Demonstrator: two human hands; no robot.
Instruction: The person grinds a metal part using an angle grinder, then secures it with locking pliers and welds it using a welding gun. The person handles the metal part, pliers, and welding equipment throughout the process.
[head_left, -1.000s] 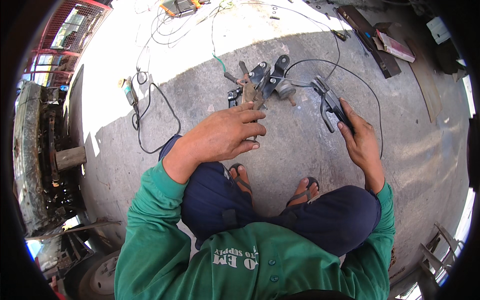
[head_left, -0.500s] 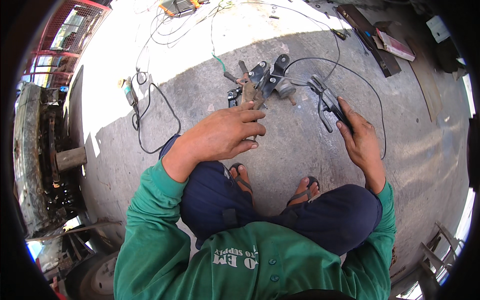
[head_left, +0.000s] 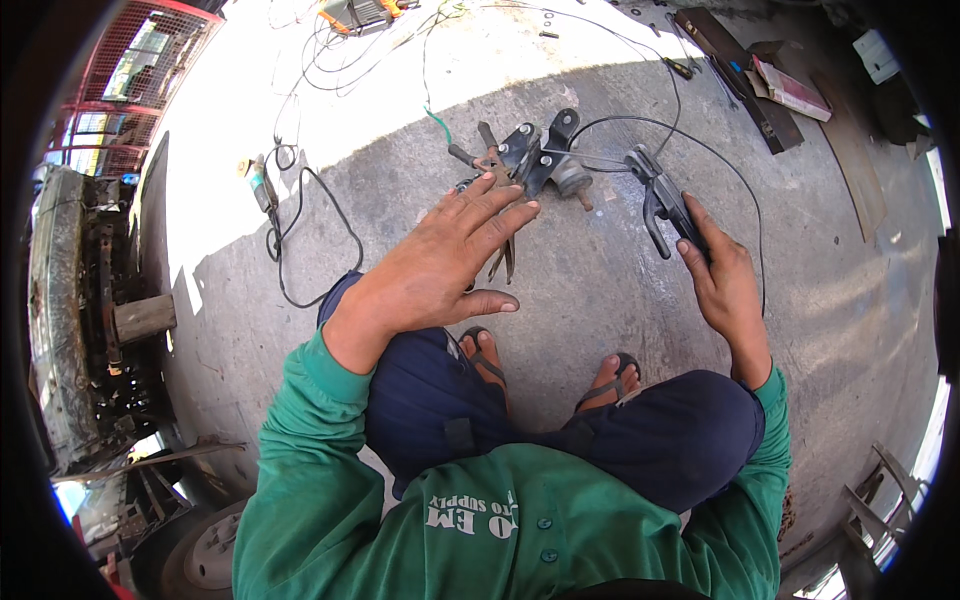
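My right hand (head_left: 722, 268) is wrapped round the handle of a black welding electrode holder (head_left: 664, 198). A thin rod (head_left: 603, 158) runs from its jaws leftward to the metalwork on the floor. That metalwork is a black bracket (head_left: 548, 160) with bolts, and a grey cylindrical part (head_left: 572, 178) sits at its right side. Fingers spread and thumb apart, my left hand (head_left: 440, 250) hovers over the near left of the bracket and holds nothing. It hides part of the clamp-like rusty pieces there; whether it touches them I cannot tell.
A teal angle grinder (head_left: 260, 188) lies at left with its looped black cord (head_left: 340, 205). An orange and black machine (head_left: 358, 14) stands at the far edge among cables. A long metal box (head_left: 740, 85) lies far right. The holder's cable (head_left: 735, 165) curves over the concrete floor.
My left hand has lifted and spread its fingers, shifting slightly away from me. My right hand has moved slightly, with the electrode holder turned a little.
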